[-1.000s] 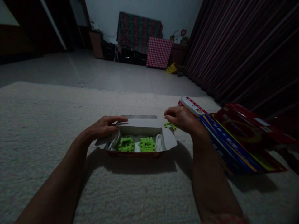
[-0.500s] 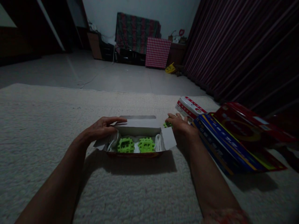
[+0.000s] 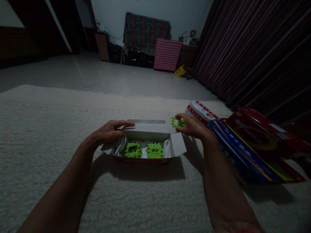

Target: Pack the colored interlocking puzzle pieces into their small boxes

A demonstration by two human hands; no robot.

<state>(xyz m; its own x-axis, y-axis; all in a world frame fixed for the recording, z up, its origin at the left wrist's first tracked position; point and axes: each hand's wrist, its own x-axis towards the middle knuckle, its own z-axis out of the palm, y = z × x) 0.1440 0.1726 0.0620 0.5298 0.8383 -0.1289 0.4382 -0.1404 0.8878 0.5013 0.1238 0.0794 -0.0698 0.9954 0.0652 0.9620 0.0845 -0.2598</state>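
Note:
An open cardboard box [image 3: 145, 127] with white inner flaps rests on the pale quilted mat. Inside it lie a left green lattice piece [image 3: 133, 150] and a right green lattice piece [image 3: 155, 150], with white folded material [image 3: 167, 148] at both ends. My left hand [image 3: 108, 132] holds the box's left end, its fingers along the back flap and left corner. Past the box's right back corner, my right hand [image 3: 190, 125] pinches another green lattice piece [image 3: 174, 122] between thumb and fingers, raised over the mat.
A red and white package [image 3: 200, 111], a blue box [image 3: 238, 149] and a red box [image 3: 257, 129] lie on the mat [image 3: 145, 204] at the right. Beyond are a tiled floor with a thin cord, covered furniture and a dark curtain.
My right hand has lifted the green lattice piece, which now shows clearly in its pinch. The left hand stays on the box. The whole view has shifted slightly.

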